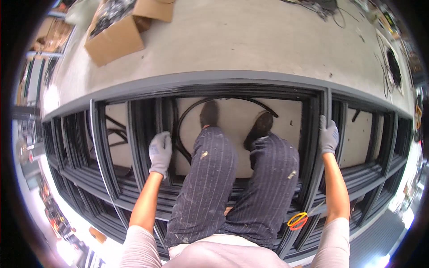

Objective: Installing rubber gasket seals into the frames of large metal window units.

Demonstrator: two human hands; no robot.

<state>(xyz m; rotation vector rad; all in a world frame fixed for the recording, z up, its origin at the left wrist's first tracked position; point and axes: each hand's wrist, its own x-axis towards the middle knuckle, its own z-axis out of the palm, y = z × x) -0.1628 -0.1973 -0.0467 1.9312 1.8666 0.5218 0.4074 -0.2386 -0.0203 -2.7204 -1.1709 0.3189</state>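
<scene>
Grey gloves cover both my hands. My left hand (161, 152) is closed, its fingers curled, beside an upright bar (137, 134) on the left of a stack of dark grey frames (214, 77). What it holds, if anything, is hidden. My right hand (329, 136) is wrapped on a dark crossbar (315, 174) at the right of the middle opening. Between my hands, my legs stand inside that opening, with my shoes on the floor. A black hose (185, 117) curves around my feet.
An open cardboard box (117, 42) with dark parts in it stands on the floor beyond the frames, far left. Yellow and orange loops (297, 221) lie on the frames near my right forearm. Dark cables (326, 8) lie at the far right.
</scene>
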